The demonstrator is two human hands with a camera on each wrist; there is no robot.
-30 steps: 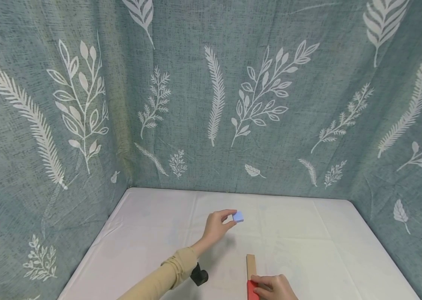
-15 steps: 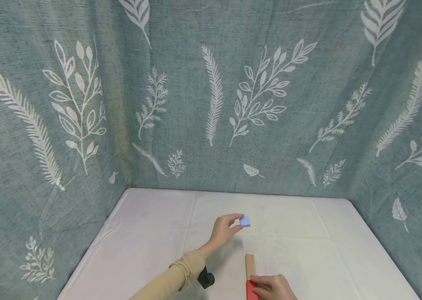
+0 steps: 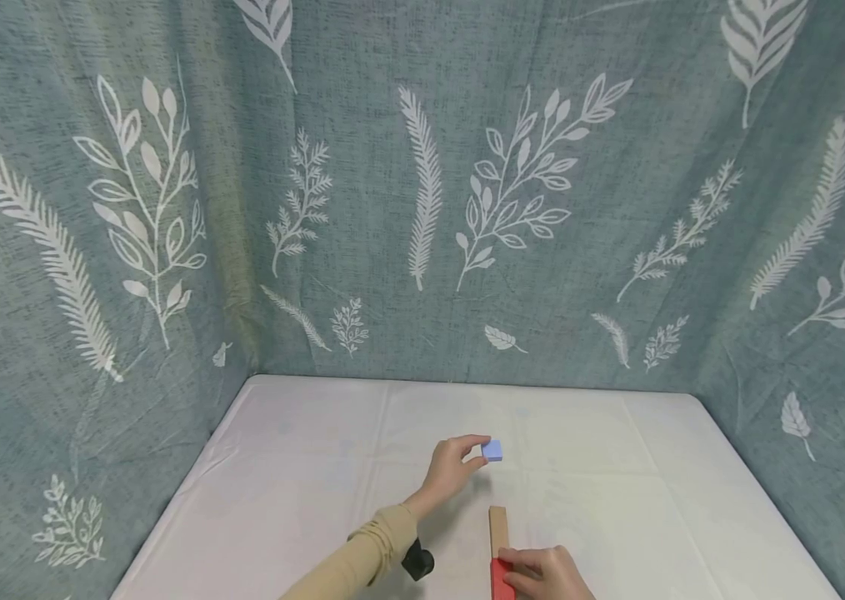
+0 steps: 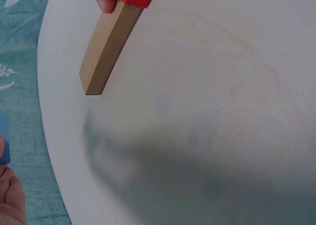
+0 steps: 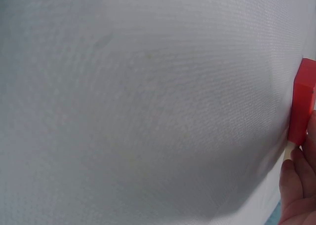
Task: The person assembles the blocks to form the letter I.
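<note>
My left hand [image 3: 448, 471] pinches a small blue block [image 3: 493, 451] between thumb and fingers, raised above the table with its shadow below. In the left wrist view only the edge of the blue block [image 4: 6, 126] and some fingers show at the left border. Nearer to me, a plain wooden block [image 3: 497, 529] lies end to end with a red block [image 3: 501, 579]. My right hand [image 3: 552, 572] grips the red block where the two meet, one fingertip reaching onto the wood. The right wrist view has the red block [image 5: 301, 106] against the tablecloth, with fingers along it.
A white cloth covers the table [image 3: 302, 467]. Green-blue curtains [image 3: 362, 167] with white leaf prints hang behind it and on both sides. The black wrist camera [image 3: 418, 561] sits under the left forearm's tan sleeve [image 3: 370, 550].
My left hand has moved right and a little toward me with the blue block. The right hand stays at the red and wooden blocks. The head view has shifted slightly.
</note>
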